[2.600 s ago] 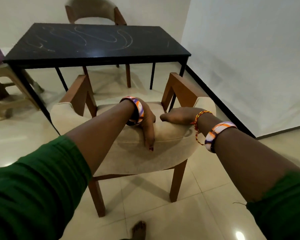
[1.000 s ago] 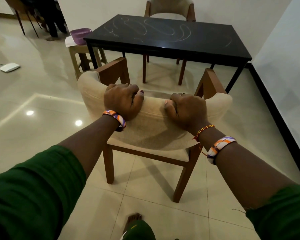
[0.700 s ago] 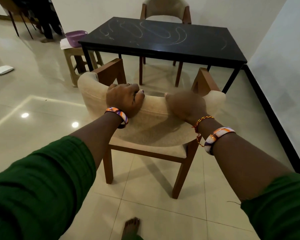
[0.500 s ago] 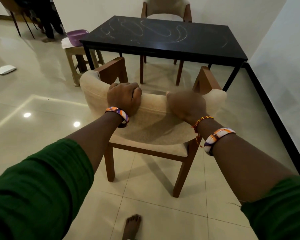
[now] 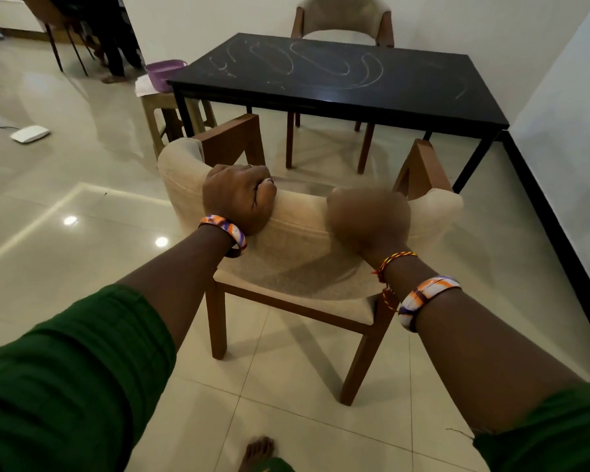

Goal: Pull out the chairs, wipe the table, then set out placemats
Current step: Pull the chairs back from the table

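Beige upholstery wraps the curved back of the near chair [image 5: 307,240], and both hands sit on its top edge. The left hand [image 5: 238,195] curls over the rim and grips it. The right hand [image 5: 368,216] rests on the rim further right, but it is blurred, so whether its fingers clasp the rim cannot be told.

A likely risk: with only one hand surely gripping, a pull could swing the chair round on the glossy tile floor [image 5: 82,206], or tip it back toward the bare foot [image 5: 260,449] just behind its rear legs. A leg could also scrape the tiles.

This chair stands well clear of the worktop [image 5: 406,88], its wooden arms pointing toward it. A second chair [image 5: 343,13] remains tucked at the far side. The worktop is black and streaked with pale looping smears, not yet wiped. No placemats show. To the left, a purple tub [image 5: 162,73] sits on a stool [image 5: 164,110].
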Tool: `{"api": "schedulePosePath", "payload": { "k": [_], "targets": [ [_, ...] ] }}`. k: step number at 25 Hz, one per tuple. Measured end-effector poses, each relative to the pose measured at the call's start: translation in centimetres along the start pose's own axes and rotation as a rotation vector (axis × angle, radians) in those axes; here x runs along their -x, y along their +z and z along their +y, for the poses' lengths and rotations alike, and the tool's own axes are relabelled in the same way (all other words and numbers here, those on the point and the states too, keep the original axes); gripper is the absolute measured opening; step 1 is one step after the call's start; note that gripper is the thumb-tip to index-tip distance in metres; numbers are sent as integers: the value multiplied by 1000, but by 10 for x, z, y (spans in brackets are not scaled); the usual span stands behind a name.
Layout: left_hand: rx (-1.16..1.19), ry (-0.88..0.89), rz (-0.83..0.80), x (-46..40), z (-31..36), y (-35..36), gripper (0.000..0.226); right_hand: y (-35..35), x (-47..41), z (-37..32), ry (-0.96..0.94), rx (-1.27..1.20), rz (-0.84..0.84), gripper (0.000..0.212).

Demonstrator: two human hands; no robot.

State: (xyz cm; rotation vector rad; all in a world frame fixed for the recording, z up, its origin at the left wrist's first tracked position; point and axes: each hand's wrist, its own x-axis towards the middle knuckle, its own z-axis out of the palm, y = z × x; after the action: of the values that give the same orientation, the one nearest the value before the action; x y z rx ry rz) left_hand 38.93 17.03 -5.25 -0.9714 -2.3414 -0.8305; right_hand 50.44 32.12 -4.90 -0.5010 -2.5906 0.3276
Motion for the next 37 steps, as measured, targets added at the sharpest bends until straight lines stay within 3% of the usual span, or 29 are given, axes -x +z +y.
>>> {"api": "schedulePosePath", "payload": {
  "k": [13, 24, 30, 37],
  "targets": [
    [29, 17, -10, -50, -30, 30, 57, 23, -52, 4, 13, -59, 24, 61],
    [37, 12, 29, -83, -27, 68, 52, 32, -96, 38, 21, -87, 24, 66],
    [50, 37, 57, -88, -24, 72, 47, 34, -99, 41, 43, -126, 75, 81],
    [16, 46, -23, -90, -23, 70, 48, 38, -88, 37, 128, -129, 245, 55]
  ]
}}
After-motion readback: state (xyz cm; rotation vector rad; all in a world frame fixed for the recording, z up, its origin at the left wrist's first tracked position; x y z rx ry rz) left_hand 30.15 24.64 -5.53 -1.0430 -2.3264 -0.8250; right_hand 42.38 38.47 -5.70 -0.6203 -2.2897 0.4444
